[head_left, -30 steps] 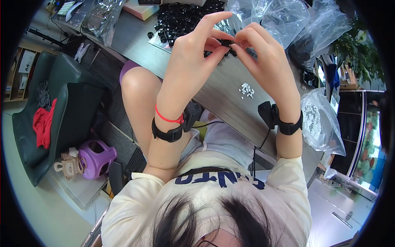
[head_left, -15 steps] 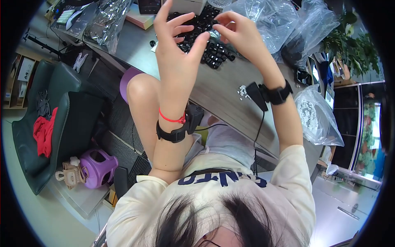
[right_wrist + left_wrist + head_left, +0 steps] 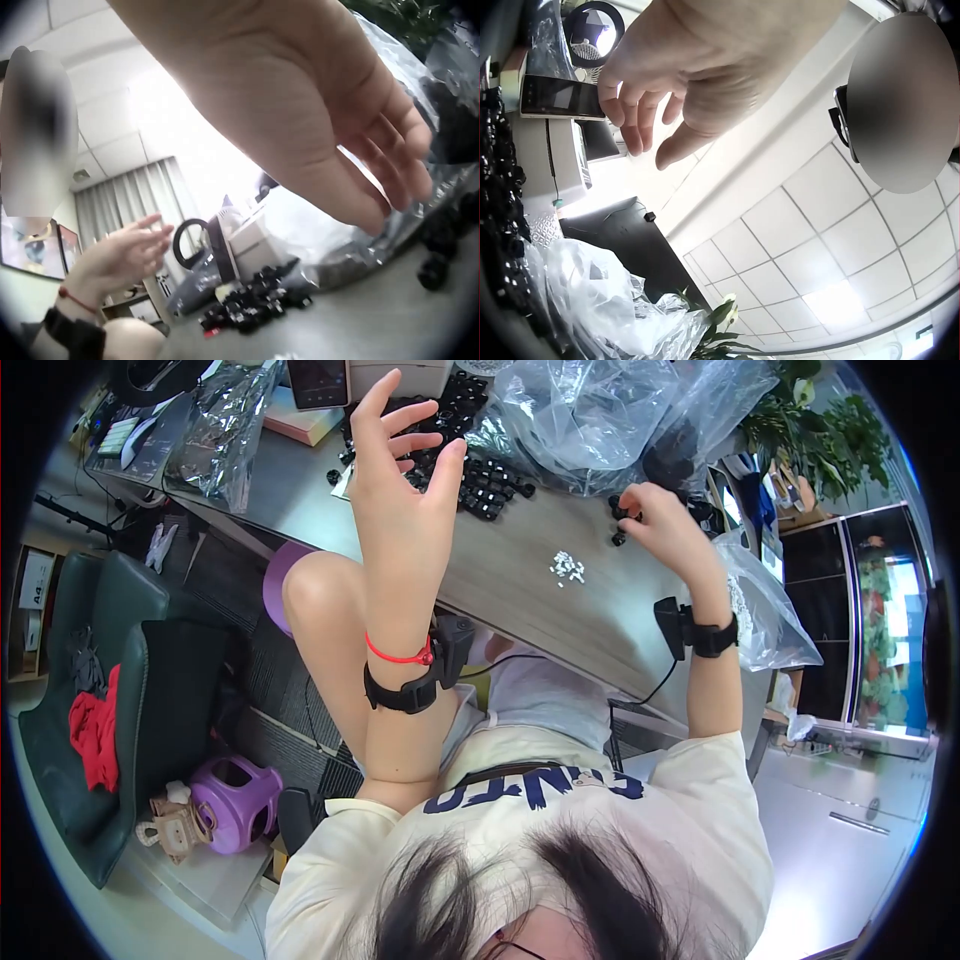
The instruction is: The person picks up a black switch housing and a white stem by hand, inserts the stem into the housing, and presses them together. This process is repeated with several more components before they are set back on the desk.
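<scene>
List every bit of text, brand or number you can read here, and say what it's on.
"A4", sideways, on the white label at the shelf.
"N", in dark blue on the cream shirt; the letters around it are too warped and creased to read as a word.
Keyboard: key markings too small to read.
Upright screen device: nothing legible.
Black pieces: no readable marks.

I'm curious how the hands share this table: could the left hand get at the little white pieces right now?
Probably yes: the left hand looks open and empty, bare tabletop shows between it and the white pieces, and the right hand is beyond them.
</scene>
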A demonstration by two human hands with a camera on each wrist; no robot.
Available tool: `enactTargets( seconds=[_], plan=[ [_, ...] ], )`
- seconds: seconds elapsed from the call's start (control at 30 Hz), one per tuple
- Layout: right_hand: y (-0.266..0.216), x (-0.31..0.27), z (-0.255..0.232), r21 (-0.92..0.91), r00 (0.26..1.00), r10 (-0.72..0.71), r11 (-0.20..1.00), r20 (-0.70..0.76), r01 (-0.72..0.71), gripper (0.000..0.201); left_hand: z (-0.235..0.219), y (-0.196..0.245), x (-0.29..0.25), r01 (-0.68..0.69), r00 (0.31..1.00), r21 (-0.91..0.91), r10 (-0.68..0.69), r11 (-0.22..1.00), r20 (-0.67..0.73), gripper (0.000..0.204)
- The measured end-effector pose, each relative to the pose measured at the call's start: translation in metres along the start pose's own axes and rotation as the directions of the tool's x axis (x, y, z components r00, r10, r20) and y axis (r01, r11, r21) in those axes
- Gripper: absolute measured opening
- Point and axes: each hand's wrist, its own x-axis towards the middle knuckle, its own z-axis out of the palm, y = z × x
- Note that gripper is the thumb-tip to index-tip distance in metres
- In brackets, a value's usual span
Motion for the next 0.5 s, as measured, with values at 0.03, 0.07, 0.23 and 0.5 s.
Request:
enactTargets(
  seconds=[0.03,0.07,0.23,0.5],
  plan=[
    [0.0,-0.004,0.004,-0.004,1.0,0.0,1.0,-0.001,0.0,0.017,0.0,0.001,0.0,-0.005,1.0,0.019,0.005,1.0,0.011,0.065],
    [-0.004,-0.008,0.008,0.022,1.0,0.023,1.0,0.013,-0.023,0.017,0.0,0.001,0.0,-0.012,1.0,0.041,0.011,0.999,0.022,0.064],
    [-0.002,-0.016,0.033,0.044,1.0,0.008,0.999,0.014,-0.008,0.017,-0.003,-0.002,-0.001,-0.017,1.0,-0.018,0.017,1.0,-0.011,0.059],
    [-0.06,-0.013,0.0,0.272,0.977,-0.049,0.956,-0.207,0.105,0.02,0.021,-0.011,-0.01,0.179,0.909,-0.042,-0.149,0.983,0.388,0.046]
  ],
)
